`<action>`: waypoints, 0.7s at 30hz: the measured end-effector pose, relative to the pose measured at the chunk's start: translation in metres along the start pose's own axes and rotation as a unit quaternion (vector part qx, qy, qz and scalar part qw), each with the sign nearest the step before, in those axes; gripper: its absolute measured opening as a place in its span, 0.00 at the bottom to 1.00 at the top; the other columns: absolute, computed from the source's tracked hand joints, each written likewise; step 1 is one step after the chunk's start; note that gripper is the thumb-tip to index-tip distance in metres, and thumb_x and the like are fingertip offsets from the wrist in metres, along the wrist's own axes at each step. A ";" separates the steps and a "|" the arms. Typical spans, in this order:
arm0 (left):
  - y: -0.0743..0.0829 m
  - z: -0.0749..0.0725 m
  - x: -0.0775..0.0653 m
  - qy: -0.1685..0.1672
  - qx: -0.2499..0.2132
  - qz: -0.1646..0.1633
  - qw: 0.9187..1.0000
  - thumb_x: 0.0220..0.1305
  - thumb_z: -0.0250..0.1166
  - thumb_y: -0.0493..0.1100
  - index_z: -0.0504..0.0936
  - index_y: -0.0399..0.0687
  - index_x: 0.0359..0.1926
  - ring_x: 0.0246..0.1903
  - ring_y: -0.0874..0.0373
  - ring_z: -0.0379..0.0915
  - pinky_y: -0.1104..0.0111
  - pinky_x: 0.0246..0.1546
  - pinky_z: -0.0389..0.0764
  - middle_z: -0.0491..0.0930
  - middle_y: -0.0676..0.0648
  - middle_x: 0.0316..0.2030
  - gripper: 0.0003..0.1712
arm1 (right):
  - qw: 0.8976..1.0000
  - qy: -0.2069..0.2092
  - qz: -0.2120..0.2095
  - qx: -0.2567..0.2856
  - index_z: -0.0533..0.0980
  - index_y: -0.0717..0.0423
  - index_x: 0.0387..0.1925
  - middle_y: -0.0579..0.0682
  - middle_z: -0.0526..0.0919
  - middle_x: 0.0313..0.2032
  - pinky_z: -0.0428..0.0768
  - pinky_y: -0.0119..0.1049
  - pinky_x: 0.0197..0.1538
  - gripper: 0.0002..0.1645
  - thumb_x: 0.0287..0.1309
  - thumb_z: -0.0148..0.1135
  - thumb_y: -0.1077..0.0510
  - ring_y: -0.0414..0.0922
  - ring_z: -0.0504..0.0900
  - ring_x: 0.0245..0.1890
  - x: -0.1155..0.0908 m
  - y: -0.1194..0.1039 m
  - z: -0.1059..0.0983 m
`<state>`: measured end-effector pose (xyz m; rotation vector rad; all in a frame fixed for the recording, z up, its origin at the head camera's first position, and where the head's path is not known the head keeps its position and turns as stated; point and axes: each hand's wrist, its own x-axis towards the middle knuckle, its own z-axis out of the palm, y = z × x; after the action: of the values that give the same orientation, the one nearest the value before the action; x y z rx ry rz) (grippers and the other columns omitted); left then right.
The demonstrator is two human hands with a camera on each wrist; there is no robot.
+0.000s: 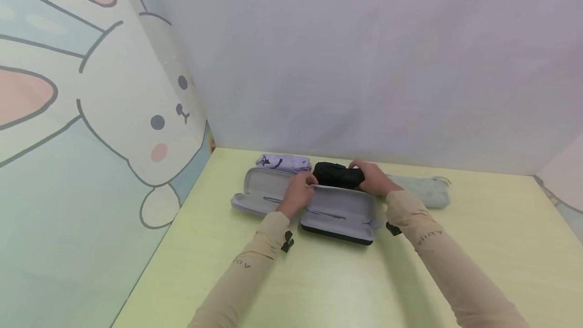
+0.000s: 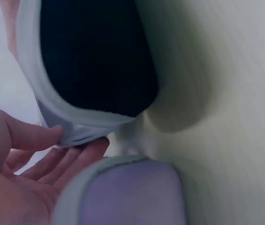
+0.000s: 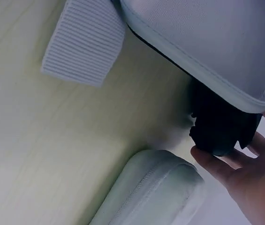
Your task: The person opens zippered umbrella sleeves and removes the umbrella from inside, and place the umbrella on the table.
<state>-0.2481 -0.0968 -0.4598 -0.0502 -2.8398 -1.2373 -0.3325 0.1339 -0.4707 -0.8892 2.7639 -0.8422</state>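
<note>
My right hand (image 1: 371, 178) grips the right end of a black folded umbrella (image 1: 338, 175), thumb and fingers around it. The umbrella lies just behind the raised lid of an open black case (image 1: 339, 204) with grey lining. My left hand (image 1: 298, 194) pinches the case lid's upper left corner. In the left wrist view, its thumb lies on the corner and its fingers sit beneath. Left of it stands a second open case (image 1: 264, 191), lavender outside and grey inside. A lavender patterned folded umbrella (image 1: 284, 162) lies behind that case.
A mint zipped case (image 1: 423, 191) with a cord loop lies right of my right hand. Beside the black case's right end is a grey ribbed piece (image 3: 85, 42). The yellow table (image 1: 337, 282) meets a pale back wall and a rabbit-printed left wall.
</note>
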 end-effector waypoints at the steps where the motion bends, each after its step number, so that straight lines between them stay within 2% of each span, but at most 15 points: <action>1: 0.002 -0.001 -0.001 -0.003 0.010 -0.005 1.000 0.54 0.60 0.24 0.81 0.41 0.37 0.40 0.51 0.76 0.64 0.39 0.77 0.80 0.43 0.38 0.12 | 1.000 -0.005 0.000 -0.003 0.70 0.60 0.52 0.65 0.76 0.48 0.72 0.54 0.47 0.29 0.45 0.65 0.73 0.60 0.74 0.47 0.000 -0.001 -0.001; 4: 0.009 -0.002 -0.002 -0.016 0.048 -0.019 0.999 0.54 0.61 0.27 0.80 0.43 0.40 0.41 0.53 0.75 0.65 0.39 0.77 0.80 0.45 0.40 0.13 | 1.000 -0.020 0.003 -0.018 0.70 0.61 0.54 0.66 0.75 0.50 0.71 0.54 0.50 0.30 0.45 0.65 0.73 0.61 0.73 0.50 -0.002 -0.003 -0.004; 8: 0.024 -0.003 -0.002 -0.018 0.065 -0.007 0.998 0.52 0.62 0.29 0.80 0.45 0.43 0.42 0.53 0.74 0.64 0.38 0.77 0.79 0.46 0.43 0.16 | 0.999 -0.039 0.011 -0.024 0.71 0.62 0.56 0.67 0.73 0.54 0.70 0.56 0.54 0.33 0.44 0.63 0.74 0.63 0.70 0.55 -0.005 -0.009 -0.014; 13: 0.044 -0.004 0.001 -0.013 0.011 0.030 0.999 0.51 0.60 0.29 0.79 0.44 0.45 0.47 0.52 0.73 0.62 0.45 0.75 0.78 0.44 0.46 0.18 | 0.998 -0.047 0.011 -0.029 0.71 0.64 0.57 0.67 0.72 0.55 0.69 0.57 0.54 0.31 0.46 0.63 0.74 0.63 0.68 0.57 -0.011 -0.021 -0.032; 17: 0.057 -0.006 0.003 -0.008 -0.046 0.053 0.998 0.54 0.58 0.28 0.78 0.44 0.47 0.50 0.51 0.72 0.60 0.48 0.74 0.78 0.44 0.48 0.18 | 0.999 -0.030 -0.001 -0.029 0.72 0.63 0.56 0.65 0.72 0.55 0.69 0.56 0.54 0.29 0.50 0.64 0.72 0.62 0.69 0.56 -0.020 -0.033 -0.049; 21: 0.067 -0.006 0.004 0.000 -0.074 0.068 0.995 0.55 0.61 0.30 0.78 0.48 0.47 0.51 0.53 0.72 0.61 0.49 0.74 0.78 0.47 0.47 0.18 | 0.999 -0.007 -0.014 -0.028 0.72 0.62 0.57 0.62 0.72 0.57 0.69 0.55 0.55 0.29 0.50 0.66 0.69 0.61 0.69 0.55 -0.029 -0.042 -0.065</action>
<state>-0.2487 -0.0556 -0.4071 -0.2436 -2.6866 -1.4148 -0.3048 0.1526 -0.3952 -0.9418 2.7821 -0.7652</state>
